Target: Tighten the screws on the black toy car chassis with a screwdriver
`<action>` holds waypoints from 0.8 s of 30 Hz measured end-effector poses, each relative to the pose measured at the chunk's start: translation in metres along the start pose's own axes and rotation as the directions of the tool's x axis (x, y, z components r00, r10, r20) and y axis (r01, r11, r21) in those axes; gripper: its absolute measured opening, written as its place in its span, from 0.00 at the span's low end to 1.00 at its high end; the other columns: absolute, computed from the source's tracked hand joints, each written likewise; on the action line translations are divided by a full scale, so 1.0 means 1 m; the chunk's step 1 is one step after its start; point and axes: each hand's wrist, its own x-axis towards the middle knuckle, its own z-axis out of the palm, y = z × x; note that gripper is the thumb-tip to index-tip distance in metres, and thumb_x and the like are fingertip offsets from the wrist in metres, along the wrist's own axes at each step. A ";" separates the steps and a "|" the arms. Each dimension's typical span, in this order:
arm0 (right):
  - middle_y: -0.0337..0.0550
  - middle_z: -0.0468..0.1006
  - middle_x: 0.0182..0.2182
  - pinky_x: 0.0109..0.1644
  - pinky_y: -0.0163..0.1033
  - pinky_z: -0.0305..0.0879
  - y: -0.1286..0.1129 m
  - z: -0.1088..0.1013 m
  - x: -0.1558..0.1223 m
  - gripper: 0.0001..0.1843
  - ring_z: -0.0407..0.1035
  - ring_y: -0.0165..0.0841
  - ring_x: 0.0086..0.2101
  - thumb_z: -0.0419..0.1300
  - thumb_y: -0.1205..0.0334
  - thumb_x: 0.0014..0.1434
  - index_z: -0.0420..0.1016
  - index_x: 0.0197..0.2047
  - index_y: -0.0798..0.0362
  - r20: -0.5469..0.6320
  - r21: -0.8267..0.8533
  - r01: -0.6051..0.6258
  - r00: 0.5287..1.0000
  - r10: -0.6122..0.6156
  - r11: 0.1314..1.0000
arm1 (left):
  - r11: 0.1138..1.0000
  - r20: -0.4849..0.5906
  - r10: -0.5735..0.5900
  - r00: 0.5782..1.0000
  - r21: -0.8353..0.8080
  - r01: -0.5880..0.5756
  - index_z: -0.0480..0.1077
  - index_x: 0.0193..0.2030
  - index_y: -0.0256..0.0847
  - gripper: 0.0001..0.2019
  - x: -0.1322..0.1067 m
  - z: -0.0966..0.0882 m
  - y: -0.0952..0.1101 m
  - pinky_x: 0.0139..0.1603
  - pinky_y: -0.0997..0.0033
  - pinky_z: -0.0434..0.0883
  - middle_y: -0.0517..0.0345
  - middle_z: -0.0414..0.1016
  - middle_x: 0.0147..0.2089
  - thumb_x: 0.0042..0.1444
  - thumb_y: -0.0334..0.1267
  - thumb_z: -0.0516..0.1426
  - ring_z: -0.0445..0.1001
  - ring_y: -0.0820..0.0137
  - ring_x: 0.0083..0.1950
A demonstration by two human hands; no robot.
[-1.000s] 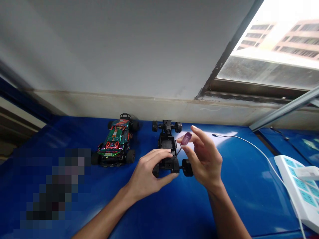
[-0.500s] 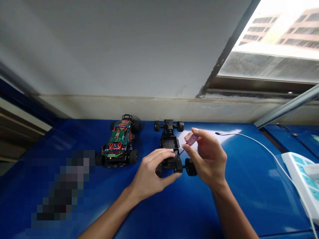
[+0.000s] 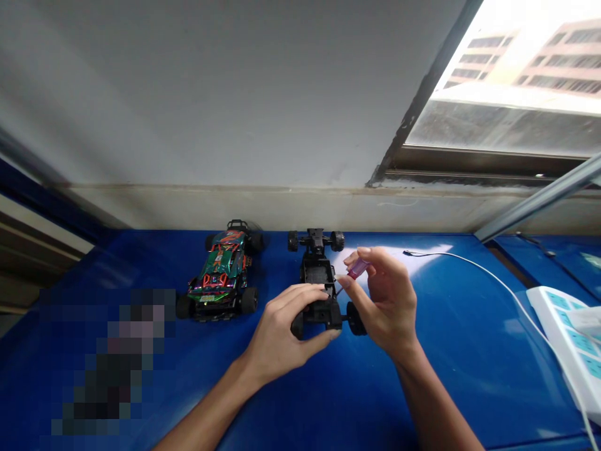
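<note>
Black toy-car frame [image 3: 317, 270], on the bench [image 3: 451, 382], wheels attached; likely light, stiff plastic, best gripped by its near end — left hand [image 3: 282, 322] there, fingers clamped across it. Purple screwdriver [image 3: 358, 269], handle probably slick; right hand [image 3: 389, 302], fingers pinched on the handle. Also: green toy car [image 3: 220, 270] to the left, white cable [image 3: 474, 262] and power strip [image 3: 539, 307] to the right — left hand masks part of the frame

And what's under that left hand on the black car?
Part of the near end of the black car frame, with one wheel partly showing. The left hand hides the rest of that wheel.
</note>
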 end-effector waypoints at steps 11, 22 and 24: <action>0.45 0.79 0.51 0.60 0.58 0.73 -0.005 0.000 -0.003 0.33 0.76 0.41 0.52 0.58 0.71 0.72 0.62 0.74 0.35 0.075 -0.017 -0.075 0.994 0.076 0.997 | 1.000 -0.034 0.001 0.999 0.006 -0.001 0.76 0.56 0.45 0.22 -0.001 0.004 0.001 0.63 0.57 0.81 0.51 0.84 0.59 0.56 0.37 0.72 0.84 0.58 0.59; 0.45 0.78 0.49 0.61 0.58 0.72 -0.003 -0.003 -0.003 0.37 0.75 0.41 0.51 0.56 0.72 0.73 0.58 0.78 0.36 0.121 -0.006 -0.080 0.989 0.080 0.997 | 1.000 -0.046 0.003 0.999 0.003 -0.002 0.76 0.56 0.45 0.22 -0.002 0.011 0.002 0.62 0.58 0.82 0.51 0.85 0.59 0.55 0.36 0.73 0.85 0.59 0.58; 0.46 0.78 0.50 0.58 0.58 0.73 -0.003 -0.003 -0.004 0.36 0.75 0.41 0.50 0.58 0.72 0.72 0.60 0.77 0.36 0.121 0.001 -0.069 0.990 0.068 0.998 | 1.000 -0.034 -0.005 0.999 0.002 0.005 0.76 0.57 0.45 0.23 -0.002 0.010 0.002 0.63 0.57 0.81 0.52 0.84 0.59 0.55 0.36 0.73 0.85 0.59 0.58</action>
